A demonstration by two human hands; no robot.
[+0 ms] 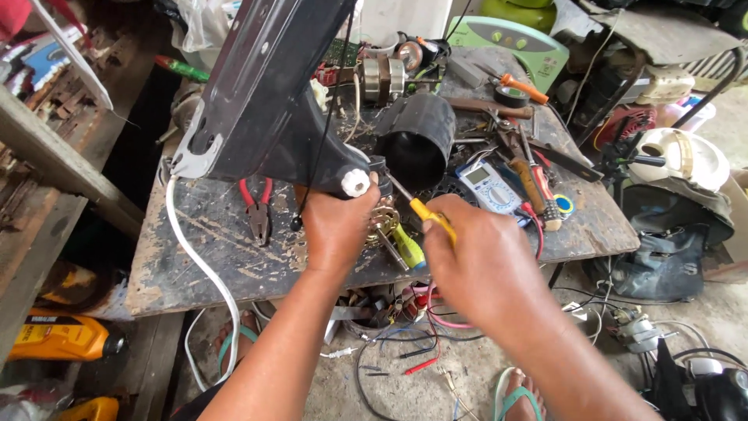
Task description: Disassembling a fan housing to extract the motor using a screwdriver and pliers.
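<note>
- The right hand (487, 269), nearest the camera, gripped a yellow-handled screwdriver (431, 216), fingers closed, tip angled at the fan stand's neck — apparently working a fastener.
- The left hand (336, 226) clamped the black fan stand (261, 101), steadying it over the workbench (202, 257).
- Red pliers (258, 210) lay beside.

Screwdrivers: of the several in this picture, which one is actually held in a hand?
The yellow-handled screwdriver, gripped in the right hand. The orange-handled screwdriver and the green-handled one just lie on the workbench.
</note>
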